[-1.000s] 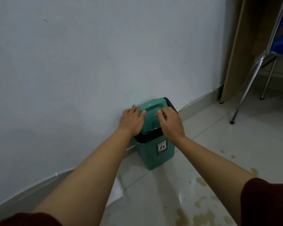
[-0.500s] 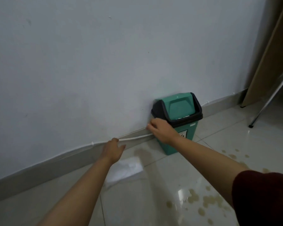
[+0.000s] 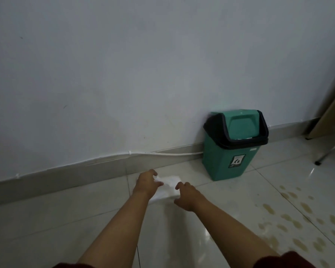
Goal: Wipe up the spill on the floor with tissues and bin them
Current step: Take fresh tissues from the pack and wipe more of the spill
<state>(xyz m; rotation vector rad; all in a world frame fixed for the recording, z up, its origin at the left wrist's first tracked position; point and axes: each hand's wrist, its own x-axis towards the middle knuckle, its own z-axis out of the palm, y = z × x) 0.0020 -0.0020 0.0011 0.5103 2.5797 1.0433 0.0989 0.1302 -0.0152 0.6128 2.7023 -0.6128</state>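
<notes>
A white pack of tissues (image 3: 169, 185) lies on the glossy tiled floor close to the skirting. My left hand (image 3: 145, 183) rests on its left end, with the fingers touching the white sheet at the top. My right hand (image 3: 186, 196) hovers at the pack's right side, fingers spread and curled, holding nothing. A green swing-lid bin (image 3: 233, 149) with a black collar stands against the wall to the right of both hands. Brownish spill spots (image 3: 306, 219) are scattered over the tiles at the lower right.
A white cable (image 3: 162, 154) runs along the grey skirting board to the bin. At the far right are a wooden panel (image 3: 331, 111) and a metal chair leg (image 3: 331, 152).
Both hands have left the bin and dropped to the tissue pack on the floor. The view has swung left, so the bin now sits further right.
</notes>
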